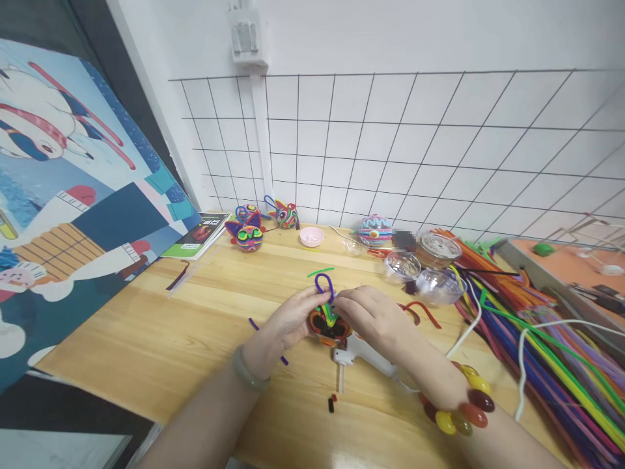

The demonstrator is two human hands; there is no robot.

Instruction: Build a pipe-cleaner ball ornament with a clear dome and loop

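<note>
Between my hands at the middle of the table is a small pipe-cleaner ornament (pixel 329 331) in orange, black and green. A purple pipe-cleaner loop (pixel 323 279) stands up from its top. My left hand (pixel 291 318) grips the ornament's left side, with the thumb near the base of the loop. My right hand (pixel 370 311) has its fingers pinched together at the ornament's upper right, by the loop; its fingertips are partly hidden. A white glue gun (pixel 364 355) lies just under my right hand and forearm.
Loose pipe cleaners (pixel 541 365) in many colours pile up on the right, crossed by a white cord (pixel 521 365). Clear plastic half-balls (pixel 439 285), a pink bowl (pixel 311 236) and finished ornaments (pixel 249 236) stand at the back. A large picture board (pixel 97 195) leans at left.
</note>
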